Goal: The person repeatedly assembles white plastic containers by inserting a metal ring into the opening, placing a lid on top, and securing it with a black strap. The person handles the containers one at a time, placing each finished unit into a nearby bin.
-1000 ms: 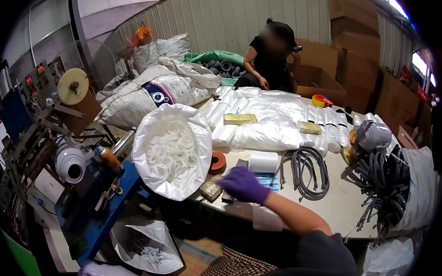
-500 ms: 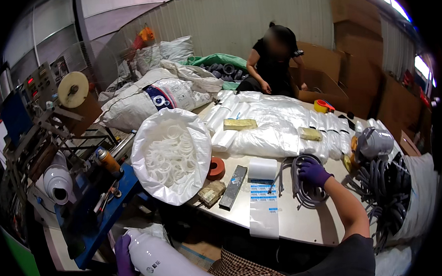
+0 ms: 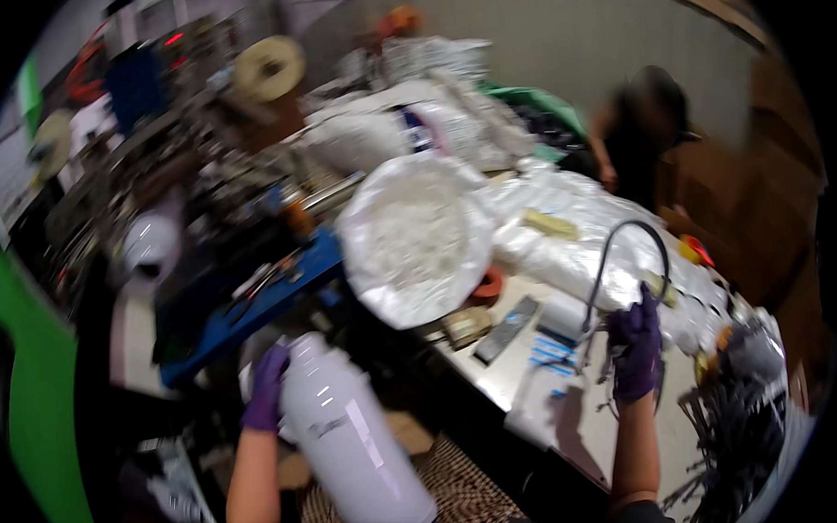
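A long white cylinder (image 3: pixel 356 448) with a rounded shoulder, like a tank or large bottle, lies slanted across my lap. My left hand (image 3: pixel 268 391), in a purple glove, grips it at its narrower far end. Above the table my right hand (image 3: pixel 636 341), also purple-gloved, is closed on a thin grey hose (image 3: pixel 611 241). The hose arches up in a loop, and loose ends dangle beside the hand. Beneath it lies a roll of clear film (image 3: pixel 562 317) with blue labels. Motion blur softens the hose ends and fingers.
A white bag of clear rings (image 3: pixel 418 234) stands at the table's left end, near a grey metal bar (image 3: pixel 506 329) and a red tape roll (image 3: pixel 488 285). Grey hoses (image 3: pixel 742 425) are heaped at right. Machinery and a blue tool tray (image 3: pixel 277 294) stand left; a person (image 3: pixel 649 129) sits behind.
My right hand has lifted grey hose off the table. My left hand has raised the white cylinder's far end a little. The view has swung left.
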Available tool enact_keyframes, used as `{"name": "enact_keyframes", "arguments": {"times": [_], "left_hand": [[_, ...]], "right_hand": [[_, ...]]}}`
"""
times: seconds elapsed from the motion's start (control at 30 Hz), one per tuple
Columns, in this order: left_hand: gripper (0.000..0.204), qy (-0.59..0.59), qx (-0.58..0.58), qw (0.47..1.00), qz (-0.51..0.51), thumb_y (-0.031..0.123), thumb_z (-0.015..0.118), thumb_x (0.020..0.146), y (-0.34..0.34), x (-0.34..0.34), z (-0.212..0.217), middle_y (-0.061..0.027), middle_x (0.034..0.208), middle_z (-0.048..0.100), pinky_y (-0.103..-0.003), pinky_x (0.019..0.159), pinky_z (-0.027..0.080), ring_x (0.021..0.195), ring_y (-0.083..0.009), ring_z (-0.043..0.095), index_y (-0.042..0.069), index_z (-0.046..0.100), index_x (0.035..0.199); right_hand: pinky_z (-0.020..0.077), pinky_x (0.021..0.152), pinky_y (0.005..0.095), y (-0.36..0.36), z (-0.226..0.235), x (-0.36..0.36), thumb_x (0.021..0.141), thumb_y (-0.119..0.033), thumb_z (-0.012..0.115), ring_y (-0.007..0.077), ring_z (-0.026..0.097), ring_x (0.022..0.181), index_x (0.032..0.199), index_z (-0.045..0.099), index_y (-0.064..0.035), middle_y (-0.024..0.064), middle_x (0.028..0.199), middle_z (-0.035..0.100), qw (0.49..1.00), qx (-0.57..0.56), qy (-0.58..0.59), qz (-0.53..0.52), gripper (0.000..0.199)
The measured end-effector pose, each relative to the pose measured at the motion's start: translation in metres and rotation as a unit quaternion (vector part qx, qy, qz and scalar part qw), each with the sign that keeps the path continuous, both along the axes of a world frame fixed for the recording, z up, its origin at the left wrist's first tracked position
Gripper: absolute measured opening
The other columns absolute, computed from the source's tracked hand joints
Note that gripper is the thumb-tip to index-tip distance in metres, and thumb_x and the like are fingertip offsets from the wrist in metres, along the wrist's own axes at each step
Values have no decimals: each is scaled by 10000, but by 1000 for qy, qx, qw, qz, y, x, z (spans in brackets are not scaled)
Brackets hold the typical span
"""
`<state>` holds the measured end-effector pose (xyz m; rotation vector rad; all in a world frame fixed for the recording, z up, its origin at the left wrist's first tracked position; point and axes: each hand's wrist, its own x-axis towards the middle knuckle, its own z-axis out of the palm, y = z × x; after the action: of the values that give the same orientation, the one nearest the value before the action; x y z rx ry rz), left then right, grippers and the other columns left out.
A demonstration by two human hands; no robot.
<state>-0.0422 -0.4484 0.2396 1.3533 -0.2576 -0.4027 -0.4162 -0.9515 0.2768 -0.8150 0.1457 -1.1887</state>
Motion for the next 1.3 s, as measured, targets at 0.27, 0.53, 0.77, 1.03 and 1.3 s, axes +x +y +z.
{"name": "enact_keyframes", "arguments": {"times": [0.27, 0.53, 0.77, 1.03, 1.3], "left_hand": [[544, -179, -179, 954, -159, 342, 545, 1063, -39, -47, 81, -141, 1532, 507, -390, 1208, 342, 1406, -248, 480, -4, 485, 1479], [713, -289, -165, 931, -146, 456, 617, 1007, 0, -39, 58, -143, 1603, 424, -383, 1248, 254, 1496, -256, 382, 15, 446, 1540], [765, -262, -99, 950, -136, 501, 576, 1034, 33, -47, 63, -164, 1607, 430, -390, 1241, 265, 1495, -277, 398, 2, 371, 1576], [485, -150, 21, 980, -127, 394, 673, 972, 34, -49, 103, -62, 1365, 593, -366, 1152, 396, 1302, -205, 538, 64, 607, 1320], [184, 27, -568, 814, -119, 99, 523, 904, 27, -56, 66, -128, 1129, 661, -540, 1231, 321, 1193, -294, 601, -14, 667, 923]], "right_hand": [[459, 694, 166, 248, 22, 235, 1036, 0, 498, 43, 333, 564, 1369, 511, 26, -56, 693, 320, 918, -327, 118, 191, 334], [512, 727, 211, 303, 27, 270, 1052, -202, 577, 72, 529, 752, 1193, 649, -42, -20, 858, 579, 891, -1, 181, 416, 225], [331, 397, 190, 328, 48, 276, 1076, -405, 547, 64, 364, 397, 1014, 632, -85, -40, 583, 497, 847, 75, 260, 458, 337], [454, 557, 226, 332, 45, 281, 1075, -463, 512, 77, 317, 423, 1018, 571, -33, -45, 536, 355, 873, 92, 232, 420, 437], [327, 519, 201, 310, 31, 275, 1085, -258, 508, 22, 345, 516, 858, 574, -86, -64, 631, 424, 835, -98, 205, 501, 292]]}}
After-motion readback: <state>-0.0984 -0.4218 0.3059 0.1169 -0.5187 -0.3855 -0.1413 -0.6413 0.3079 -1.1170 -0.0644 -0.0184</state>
